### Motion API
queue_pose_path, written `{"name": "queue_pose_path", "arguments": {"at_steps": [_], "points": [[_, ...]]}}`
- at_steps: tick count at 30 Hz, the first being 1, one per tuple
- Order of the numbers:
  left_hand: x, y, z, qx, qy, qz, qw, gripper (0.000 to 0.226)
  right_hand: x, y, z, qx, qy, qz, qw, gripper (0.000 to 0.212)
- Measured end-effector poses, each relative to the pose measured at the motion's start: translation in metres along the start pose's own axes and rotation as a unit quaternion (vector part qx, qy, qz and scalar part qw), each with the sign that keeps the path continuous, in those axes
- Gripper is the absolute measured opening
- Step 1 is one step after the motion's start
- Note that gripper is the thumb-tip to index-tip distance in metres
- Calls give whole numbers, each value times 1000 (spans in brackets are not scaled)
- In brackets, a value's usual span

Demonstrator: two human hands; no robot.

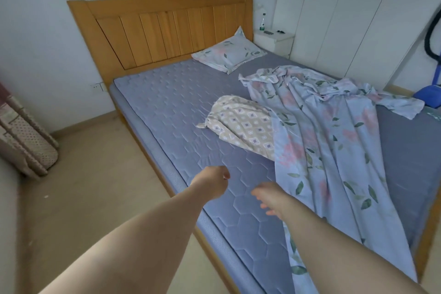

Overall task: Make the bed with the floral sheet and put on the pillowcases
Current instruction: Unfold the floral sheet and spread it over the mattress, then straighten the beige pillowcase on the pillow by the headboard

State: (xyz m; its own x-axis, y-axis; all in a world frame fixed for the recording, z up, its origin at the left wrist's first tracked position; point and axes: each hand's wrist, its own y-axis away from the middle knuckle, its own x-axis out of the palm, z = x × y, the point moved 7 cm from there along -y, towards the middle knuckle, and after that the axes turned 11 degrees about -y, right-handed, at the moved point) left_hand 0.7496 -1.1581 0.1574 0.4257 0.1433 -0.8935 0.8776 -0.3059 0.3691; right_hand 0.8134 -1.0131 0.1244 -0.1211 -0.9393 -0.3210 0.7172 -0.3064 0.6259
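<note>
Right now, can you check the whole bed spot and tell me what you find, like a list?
Surface: blue quilted mattress, mostly bare.
Job's things: floral sheet bunched along the right side; cased pillow by the headboard; diamond-patterned pillow partly under the sheet.
Clutter: nothing seen.
Hands: left hand curled, right hand relaxed, both holding nothing.
Cables: dark hose at right edge.
Surroundings: nightstand with bottle, wardrobe, rolled bedding on floor.

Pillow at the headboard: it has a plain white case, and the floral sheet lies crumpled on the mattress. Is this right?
Not quite. In the head view the pillow at the headboard has a floral case, not a plain white one. The floral sheet does lie crumpled on the mattress.
</note>
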Motion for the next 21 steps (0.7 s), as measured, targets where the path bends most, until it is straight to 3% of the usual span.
{"name": "queue_pose_path", "arguments": {"at_steps": [5,8,10,15,18,21], "points": [[-33,-100,34,-4,-10,2,1000,33,18,-99,51,-1,-11,-19,1000,7],[-42,-179,38,0,-18,4,1000,31,17,-175,82,-5,-5,-34,999,33],[-42,-227,38,-4,-14,7,1000,32,13,-222,98,1,-3,-50,999,37],[-34,-386,24,6,-38,18,999,34,-7,-365,131,11,25,-72,997,15],[-24,-463,11,38,-77,2,996,43,-21,-431,145,-3,38,-62,997,53],[0,-531,-9,113,-175,13,978,69,-28,-496,144,-10,151,-51,987,74]]}}
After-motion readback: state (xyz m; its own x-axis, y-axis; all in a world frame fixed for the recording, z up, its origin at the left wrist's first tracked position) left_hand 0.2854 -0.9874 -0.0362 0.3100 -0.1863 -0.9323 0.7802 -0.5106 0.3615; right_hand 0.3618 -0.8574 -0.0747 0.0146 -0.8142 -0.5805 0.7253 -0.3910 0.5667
